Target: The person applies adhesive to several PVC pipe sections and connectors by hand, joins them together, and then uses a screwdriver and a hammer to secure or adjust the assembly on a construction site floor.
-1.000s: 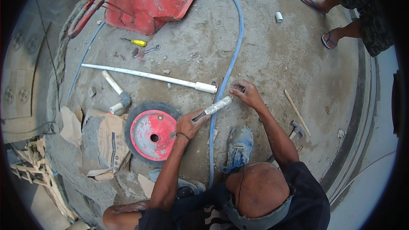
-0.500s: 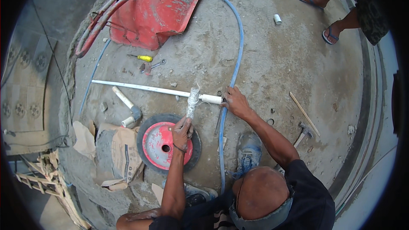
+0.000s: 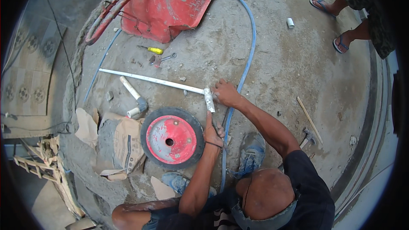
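A long white pipe (image 3: 153, 79) lies across the floor. My right hand (image 3: 226, 93) is closed around its right end, and the fingers hide the fitting there. Across the pipe, right beside those fingers, stands a crumpled silver-and-white squeeze tube (image 3: 208, 99). My left hand (image 3: 214, 133) is just below the tube. Its index finger is stretched out to the tube's lower end, with the thumb apart from it. A wheel with a red hub (image 3: 186, 145) lies flat to the left of my left hand.
A blue hose (image 3: 253, 30) curves past my right hand. An upturned red wheelbarrow (image 3: 174, 6), yellow screwdriver (image 3: 155, 50), wrench (image 3: 169, 56) and elbowed pipe (image 3: 129, 87) lie beyond. A hammer (image 3: 308, 136) and stick (image 3: 309, 119) lie right. Another person's sandalled feet (image 3: 342, 42) stand far right.
My left hand has moved right, off the wheel, and its index finger has straightened. The squeeze tube has shifted right along the pipe, up against my right hand. The whole view has shifted slightly.
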Motion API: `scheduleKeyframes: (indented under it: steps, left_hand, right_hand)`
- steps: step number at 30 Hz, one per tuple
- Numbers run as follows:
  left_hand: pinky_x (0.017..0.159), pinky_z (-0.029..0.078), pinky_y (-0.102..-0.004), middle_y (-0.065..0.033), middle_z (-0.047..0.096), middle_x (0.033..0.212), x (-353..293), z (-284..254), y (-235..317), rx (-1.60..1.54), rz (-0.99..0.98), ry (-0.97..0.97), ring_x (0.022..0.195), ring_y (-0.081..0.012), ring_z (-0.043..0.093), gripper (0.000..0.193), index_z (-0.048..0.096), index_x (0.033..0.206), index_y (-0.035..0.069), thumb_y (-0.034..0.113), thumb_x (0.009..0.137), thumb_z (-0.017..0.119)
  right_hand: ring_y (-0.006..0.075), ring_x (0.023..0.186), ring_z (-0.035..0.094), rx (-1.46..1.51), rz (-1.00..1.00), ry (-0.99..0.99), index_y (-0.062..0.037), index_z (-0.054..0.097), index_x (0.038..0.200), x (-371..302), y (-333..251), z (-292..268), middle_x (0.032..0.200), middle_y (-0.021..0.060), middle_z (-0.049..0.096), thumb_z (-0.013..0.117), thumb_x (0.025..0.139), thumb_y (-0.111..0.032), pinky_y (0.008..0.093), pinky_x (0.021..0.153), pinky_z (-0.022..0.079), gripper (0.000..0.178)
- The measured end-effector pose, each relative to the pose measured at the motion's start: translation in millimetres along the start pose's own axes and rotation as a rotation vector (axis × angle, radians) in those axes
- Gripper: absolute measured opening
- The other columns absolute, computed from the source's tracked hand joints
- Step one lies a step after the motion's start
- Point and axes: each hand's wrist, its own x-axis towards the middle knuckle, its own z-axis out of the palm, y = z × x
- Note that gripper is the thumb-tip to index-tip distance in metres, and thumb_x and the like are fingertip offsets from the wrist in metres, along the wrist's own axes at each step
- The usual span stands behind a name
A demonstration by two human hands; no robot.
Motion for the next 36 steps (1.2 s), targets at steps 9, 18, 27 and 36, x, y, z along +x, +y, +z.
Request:
scheduleKeyframes:
  steps: [9,18,27,36]
  left_hand:
    - [0.035,0.024,-0.0249,0.0008,0.046,0.054,13,-8,16,0.130,-0.126,-0.146,0.035,-0.0113,0.033,0.053,0.050,0.118,0.021,0.060,0.083,0.052]
    - [0.036,0.024,-0.0246,-0.0027,0.057,0.064,19,-13,24,0.042,-0.198,-0.307,0.033,-0.0107,0.032,0.077,0.049,0.121,0.007,0.070,0.076,0.050]
    - [0.037,0.026,-0.0224,-0.0066,0.064,0.088,60,4,22,-0.230,0.067,-0.019,0.036,-0.0072,0.031,0.045,0.053,0.113,0.010,0.042,0.082,0.061]
    - [0.060,0.050,-0.0382,-0.0145,0.065,0.082,40,-11,10,0.995,0.799,0.406,0.066,-0.0269,0.063,0.044,0.061,0.103,0.004,0.029,0.069,0.074]
  right_hand:
    - [0.0331,0.104,0.051,-0.035,0.021,-0.140,-0.0102,0.062,0.107,16,-4,-12,0.101,0.0141,0.059,0.070,0.065,-0.026,0.0511,0.079,0.046,0.046]
    - [0.0263,0.074,0.061,0.284,0.220,-0.284,-0.0042,0.068,0.096,39,17,-35,0.081,0.0123,0.065,0.067,0.074,-0.032,0.0357,0.069,0.048,0.036]
    - [0.0147,0.073,0.058,0.814,0.252,-0.669,-0.0042,0.068,0.092,-14,-2,-109,0.079,0.0069,0.065,0.071,0.070,-0.029,0.0302,0.065,0.044,0.033]
    - [0.0294,0.075,0.055,-0.288,0.013,0.267,-0.0035,0.063,0.079,-26,21,-86,0.080,0.0151,0.056,0.057,0.074,-0.010,0.0393,0.062,0.042,0.010]
